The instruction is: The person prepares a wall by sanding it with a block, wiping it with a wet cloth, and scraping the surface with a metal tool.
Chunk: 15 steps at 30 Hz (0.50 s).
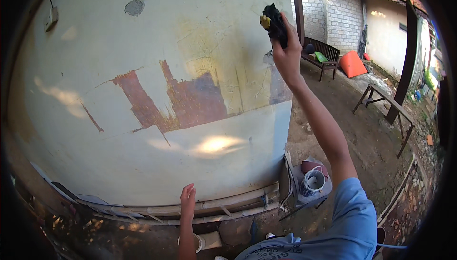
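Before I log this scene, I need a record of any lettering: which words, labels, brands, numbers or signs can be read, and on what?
None that I can quote.
Light blue T-shirt: dark printing, creased and unclear.
Bucket: dark blue-and-white side; any lettering is too small to read.
Crumpled black item in the right hand: no lettering visible.
Peeling wall: no lettering visible.

Smooth and Rough Surfaces

The painted wall (95, 36) is matt, mostly smooth, but rough where it is peeled. The dark rag (276, 30) looks like crumpled cloth. The bucket (309, 191) seems plastic; the shirt (352, 212) is matt cloth.
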{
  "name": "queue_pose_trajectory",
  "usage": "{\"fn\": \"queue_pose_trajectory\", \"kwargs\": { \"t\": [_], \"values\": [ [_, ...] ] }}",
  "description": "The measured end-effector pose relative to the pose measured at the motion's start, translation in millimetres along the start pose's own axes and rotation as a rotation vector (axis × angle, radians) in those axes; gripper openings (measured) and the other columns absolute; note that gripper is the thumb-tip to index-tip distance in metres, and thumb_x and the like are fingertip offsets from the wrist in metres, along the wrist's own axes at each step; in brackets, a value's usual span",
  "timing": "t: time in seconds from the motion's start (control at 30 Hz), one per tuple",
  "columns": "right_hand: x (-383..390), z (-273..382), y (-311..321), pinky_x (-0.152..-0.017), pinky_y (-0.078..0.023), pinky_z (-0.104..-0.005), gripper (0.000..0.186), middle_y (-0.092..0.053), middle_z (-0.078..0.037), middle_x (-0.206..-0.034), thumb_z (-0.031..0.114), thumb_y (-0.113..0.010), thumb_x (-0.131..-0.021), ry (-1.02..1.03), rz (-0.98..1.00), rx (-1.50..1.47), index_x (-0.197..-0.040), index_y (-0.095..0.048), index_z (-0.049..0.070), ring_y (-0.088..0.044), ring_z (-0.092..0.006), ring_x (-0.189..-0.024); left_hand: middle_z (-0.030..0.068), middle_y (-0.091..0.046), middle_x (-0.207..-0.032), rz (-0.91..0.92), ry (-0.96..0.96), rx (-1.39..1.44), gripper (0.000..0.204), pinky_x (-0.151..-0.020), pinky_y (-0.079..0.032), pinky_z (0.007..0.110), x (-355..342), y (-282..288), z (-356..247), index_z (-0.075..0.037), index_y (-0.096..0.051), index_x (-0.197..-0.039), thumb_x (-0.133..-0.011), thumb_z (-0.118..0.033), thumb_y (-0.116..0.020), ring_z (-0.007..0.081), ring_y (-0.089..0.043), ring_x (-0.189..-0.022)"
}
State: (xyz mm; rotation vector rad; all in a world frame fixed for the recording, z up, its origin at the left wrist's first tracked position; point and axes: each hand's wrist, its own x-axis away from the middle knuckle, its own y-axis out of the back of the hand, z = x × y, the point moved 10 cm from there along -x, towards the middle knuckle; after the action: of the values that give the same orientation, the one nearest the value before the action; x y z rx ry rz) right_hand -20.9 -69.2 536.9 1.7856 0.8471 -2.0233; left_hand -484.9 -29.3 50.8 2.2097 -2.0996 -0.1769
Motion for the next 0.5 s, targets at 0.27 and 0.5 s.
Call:
{"fn": "queue_pose_trajectory", "kwargs": {
  "t": [0.27, 0.5],
  "values": [
    [-65.1, -74.3, -25.8, -0.106, -0.036, -0.0519, 0.076, -0.056, -0.005, -0.131, 0.001, -0.062, -0.074, 0.396, 0.092, 0.558, -0.142, -0.049, 0.032, -0.054, -0.0274, -0.117, 0.0135, -0.044, -0.14, -0.318, -0.269, 0.0, 0.043, -0.109, -0.031, 0.036, -109.5, -40.0, -81.3, -0.007, -0.046, -0.136, -0.096, -0.02, -0.058, 0.0242, -0.041, -0.13],
    [6.0, -90.5, -15.2, -0.115, -0.019, -0.0584, 0.074, -0.042, -0.01, -0.147, 0.015, -0.062, -0.079, 0.258, 0.256, 0.509, -0.149, -0.04, 0.027, -0.038, -0.0316, -0.135, 0.0213, -0.024, -0.155, -0.291, -0.18, 0.037, 0.07, -0.117, -0.019, 0.043, -141.1, -50.2, -93.0, -0.006, -0.023, -0.152, -0.098, -0.035, -0.055, 0.0326, -0.02, -0.146]
  ]
}}
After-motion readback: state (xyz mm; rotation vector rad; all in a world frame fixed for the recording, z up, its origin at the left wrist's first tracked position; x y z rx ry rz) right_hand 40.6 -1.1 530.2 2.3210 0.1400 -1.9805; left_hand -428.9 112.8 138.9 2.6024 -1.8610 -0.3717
